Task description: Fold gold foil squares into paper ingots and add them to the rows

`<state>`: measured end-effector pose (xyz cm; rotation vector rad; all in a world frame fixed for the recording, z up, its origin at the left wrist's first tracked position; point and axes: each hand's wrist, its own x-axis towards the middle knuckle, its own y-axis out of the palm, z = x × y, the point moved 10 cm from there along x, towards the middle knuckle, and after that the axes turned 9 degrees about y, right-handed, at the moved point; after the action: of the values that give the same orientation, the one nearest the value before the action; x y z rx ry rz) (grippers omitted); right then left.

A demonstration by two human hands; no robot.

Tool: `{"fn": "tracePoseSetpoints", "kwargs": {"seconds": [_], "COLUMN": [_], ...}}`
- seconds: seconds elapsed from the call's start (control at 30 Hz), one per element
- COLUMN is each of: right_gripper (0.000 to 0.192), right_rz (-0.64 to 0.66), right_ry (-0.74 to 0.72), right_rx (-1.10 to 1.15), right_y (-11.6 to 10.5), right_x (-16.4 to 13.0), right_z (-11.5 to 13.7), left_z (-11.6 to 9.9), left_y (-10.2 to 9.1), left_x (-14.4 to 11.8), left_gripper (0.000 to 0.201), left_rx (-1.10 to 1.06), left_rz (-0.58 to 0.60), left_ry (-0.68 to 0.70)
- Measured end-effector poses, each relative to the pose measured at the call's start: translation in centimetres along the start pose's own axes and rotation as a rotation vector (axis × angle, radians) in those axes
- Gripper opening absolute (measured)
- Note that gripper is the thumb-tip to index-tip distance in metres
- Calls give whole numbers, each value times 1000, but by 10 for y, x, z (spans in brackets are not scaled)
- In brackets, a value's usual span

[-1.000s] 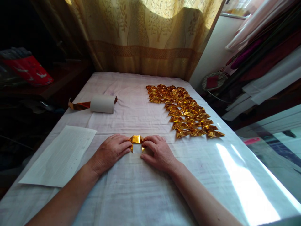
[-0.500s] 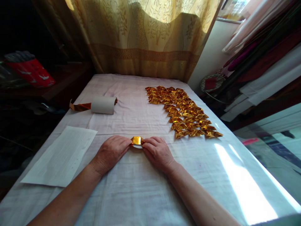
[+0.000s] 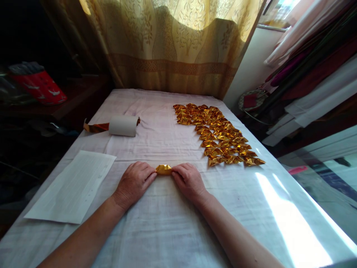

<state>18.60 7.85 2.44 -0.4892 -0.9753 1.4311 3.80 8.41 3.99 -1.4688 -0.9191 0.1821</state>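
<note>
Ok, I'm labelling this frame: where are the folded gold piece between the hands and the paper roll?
folded gold piece [image 3: 163, 169], head view, middle of its top.
paper roll [image 3: 122, 125], head view, middle of its white side.

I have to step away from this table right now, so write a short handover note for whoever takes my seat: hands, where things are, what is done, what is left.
Left hand and right hand: both flat on the white cloth, fingertips pinching the ends of one small gold foil piece between them.
Things: finished folded gold pieces lie in rows far right. A paper roll with a gold foil strip lies far left; a white sheet near left.
Done: many pieces folded and laid out.
Left: the piece in hand looks nearly folded; it is not yet with the rows.
</note>
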Motion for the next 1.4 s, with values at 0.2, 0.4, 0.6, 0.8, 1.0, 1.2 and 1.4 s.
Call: {"fn": "tracePoseSetpoints", "kwargs": {"seconds": [0.2, 0.4, 0.6, 0.8, 1.0, 1.2, 1.4], "right_gripper": [11, 7, 10, 12, 32, 59, 58], "right_rz": [4, 27, 37, 60, 41, 315, 355], "right_ry": [99, 175, 225, 250, 54, -98, 31], "right_rx": [-18, -99, -174, -243, -203, -269, -330], "right_y": [4, 9, 11, 13, 12, 43, 36], "right_x": [5, 10, 13, 15, 7, -9, -12], "right_z": [-7, -9, -8, -11, 11, 31, 11], "left_z": [5, 15, 17, 14, 9, 9, 10], "left_y": [4, 7, 11, 14, 12, 12, 13], "left_x": [2, 4, 4, 3, 4, 5, 3], "left_gripper": [22, 12, 7, 17, 19, 20, 21], "left_rx": [1, -11, -3, 19, 48, 51, 52], "left_rz": [4, 11, 23, 45, 50, 60, 51], "left_ry": [-92, -202, -215, -185, -158, -147, -144]}}
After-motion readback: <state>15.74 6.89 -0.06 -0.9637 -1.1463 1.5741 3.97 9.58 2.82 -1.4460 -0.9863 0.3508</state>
